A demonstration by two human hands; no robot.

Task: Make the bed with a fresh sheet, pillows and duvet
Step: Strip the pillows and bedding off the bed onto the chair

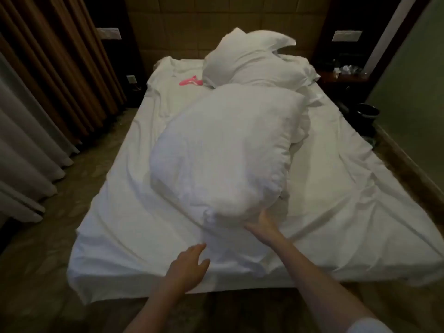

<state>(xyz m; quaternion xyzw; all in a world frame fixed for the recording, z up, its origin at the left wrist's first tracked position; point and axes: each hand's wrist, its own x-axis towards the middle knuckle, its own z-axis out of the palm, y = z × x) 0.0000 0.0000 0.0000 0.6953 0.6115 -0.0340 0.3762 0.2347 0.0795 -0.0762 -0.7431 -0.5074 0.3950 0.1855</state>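
A white sheet (115,200) covers the bed, wrinkled toward the foot. A big white pillow (223,150) is over the middle of the bed, blurred, its near end just beyond my right hand (263,223), whose fingers are spread and touch its underside. My left hand (189,265) hovers open over the sheet near the foot edge, fingers relaxed. Two more white pillows (249,61) are piled at the head of the bed on the right. No duvet shows.
A pink object (189,81) lies on the sheet near the head, left of the piled pillows. Brown and grey curtains (48,92) hang on the left. A bedside table with clutter (346,70) and a dark bin (366,114) stand on the right.
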